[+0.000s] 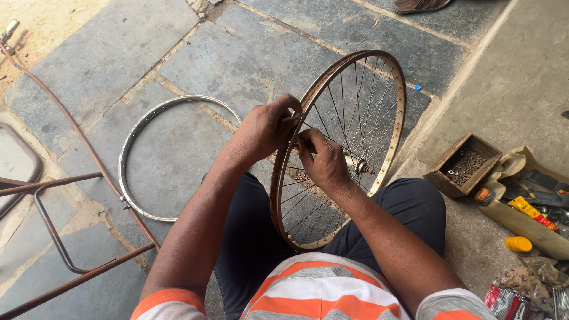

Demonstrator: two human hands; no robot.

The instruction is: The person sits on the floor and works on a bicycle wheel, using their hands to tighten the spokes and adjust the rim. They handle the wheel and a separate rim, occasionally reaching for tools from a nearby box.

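A rusty spoked bicycle wheel (379, 77) stands upright between my knees, its lower rim resting on my dark trousers. My left hand (267, 127) grips the near side of the rim from outside, fingers curled over its edge. My right hand (320, 160) reaches between the spokes just inside the rim, fingertips pinched on a spoke close to my left hand. The hub (361, 167) sits just right of my right hand.
A bare metal rim (133, 136) lies flat on the stone floor to the left. A metal frame (56, 237) and a hose (71, 124) are at far left. At right sit a wooden box of small parts (462, 166), tools on cloth (533, 204), a yellow cap (518, 243).
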